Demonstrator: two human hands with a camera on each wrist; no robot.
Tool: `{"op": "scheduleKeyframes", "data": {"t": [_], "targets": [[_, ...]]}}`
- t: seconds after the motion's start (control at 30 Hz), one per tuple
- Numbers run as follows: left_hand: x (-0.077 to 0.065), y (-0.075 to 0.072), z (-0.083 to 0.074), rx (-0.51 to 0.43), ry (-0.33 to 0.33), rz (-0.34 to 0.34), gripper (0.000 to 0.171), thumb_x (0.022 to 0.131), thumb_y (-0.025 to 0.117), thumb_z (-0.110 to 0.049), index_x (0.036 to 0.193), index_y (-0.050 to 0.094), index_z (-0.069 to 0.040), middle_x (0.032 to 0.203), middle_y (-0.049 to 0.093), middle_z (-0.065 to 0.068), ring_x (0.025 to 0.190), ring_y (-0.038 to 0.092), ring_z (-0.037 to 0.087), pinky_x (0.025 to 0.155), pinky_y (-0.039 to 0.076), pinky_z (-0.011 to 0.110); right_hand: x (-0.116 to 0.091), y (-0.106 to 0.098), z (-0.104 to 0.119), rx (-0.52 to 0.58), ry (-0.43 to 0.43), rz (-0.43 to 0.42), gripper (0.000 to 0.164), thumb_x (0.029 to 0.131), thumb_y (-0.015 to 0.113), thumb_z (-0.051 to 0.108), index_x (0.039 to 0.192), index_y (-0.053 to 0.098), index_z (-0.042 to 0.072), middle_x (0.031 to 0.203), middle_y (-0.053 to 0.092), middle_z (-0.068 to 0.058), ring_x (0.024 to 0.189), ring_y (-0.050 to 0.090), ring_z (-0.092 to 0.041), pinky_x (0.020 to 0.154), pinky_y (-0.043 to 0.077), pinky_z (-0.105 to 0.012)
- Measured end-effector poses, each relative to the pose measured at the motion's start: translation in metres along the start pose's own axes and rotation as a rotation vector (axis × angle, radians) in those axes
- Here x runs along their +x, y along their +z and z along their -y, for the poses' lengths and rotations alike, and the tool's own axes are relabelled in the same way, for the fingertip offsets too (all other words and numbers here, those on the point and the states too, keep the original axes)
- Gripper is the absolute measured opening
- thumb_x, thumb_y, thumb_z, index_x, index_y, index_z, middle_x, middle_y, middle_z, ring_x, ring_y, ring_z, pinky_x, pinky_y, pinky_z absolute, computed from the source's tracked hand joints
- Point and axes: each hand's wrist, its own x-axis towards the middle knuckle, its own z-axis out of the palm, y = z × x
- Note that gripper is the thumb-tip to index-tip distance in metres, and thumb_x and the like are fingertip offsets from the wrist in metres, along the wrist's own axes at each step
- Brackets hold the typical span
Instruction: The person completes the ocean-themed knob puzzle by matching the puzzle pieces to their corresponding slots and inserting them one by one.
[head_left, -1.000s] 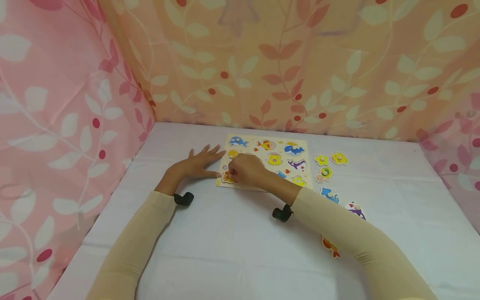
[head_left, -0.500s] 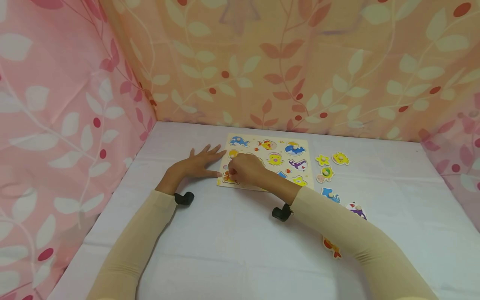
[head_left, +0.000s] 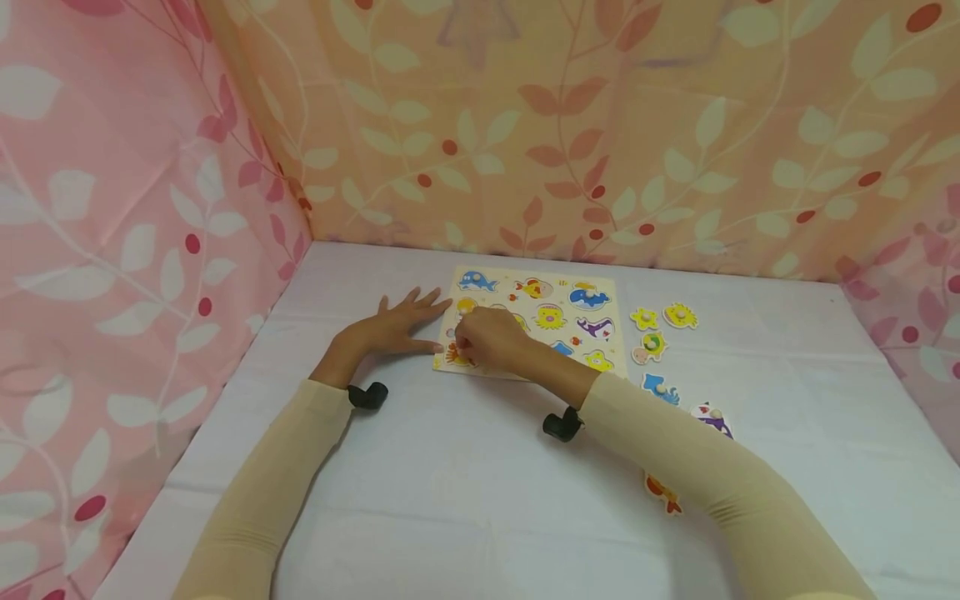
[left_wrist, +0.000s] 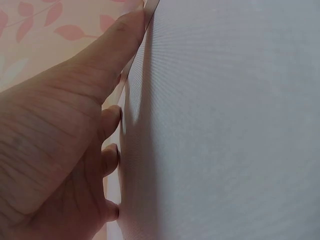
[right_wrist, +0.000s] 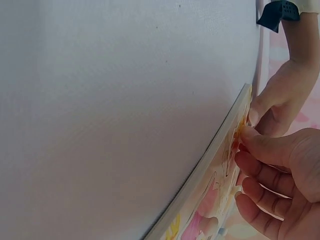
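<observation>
Orange crab piece [head_left: 453,356] sits at lower-left corner of board [head_left: 562,300], left of frame centre. Right hand [head_left: 491,337] nearer, piece under its left end, pinched thumb-to-forefinger; piece's long axis hidden. Left hand [head_left: 397,327] splayed, grasping nothing, thumb against board's left edge.

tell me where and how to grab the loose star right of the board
Pinch the knob at the middle of the star, probably coming straight down from above. The star looks to lie flat on the cloth with its knob up, so its low edge likely offers little grip; the spiky piece close on its right also crowds that side.
</observation>
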Motion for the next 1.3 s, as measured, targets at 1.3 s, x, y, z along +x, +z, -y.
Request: {"op": "scheduleKeyframes", "data": {"t": [1.3], "targets": [[-0.014, 0.001, 0.012, 0.012, -0.024, -0.008, 0.094, 0.090, 0.066, -0.063, 0.164, 0.016, -0.032, 0.172, 0.001, 0.001, 0.155, -0.010, 0.036, 0.112, -0.011, 0.074, -0.117, -0.055, -0.021, 0.108, 0.113, -0.170, 0.022, 0.090, 0.080, 0.028, 0.109, 0.079, 0.017, 0.090, 0.069, 0.009, 0.091, 0.064, -0.019, 0.072, 0.051, -0.031]]}}
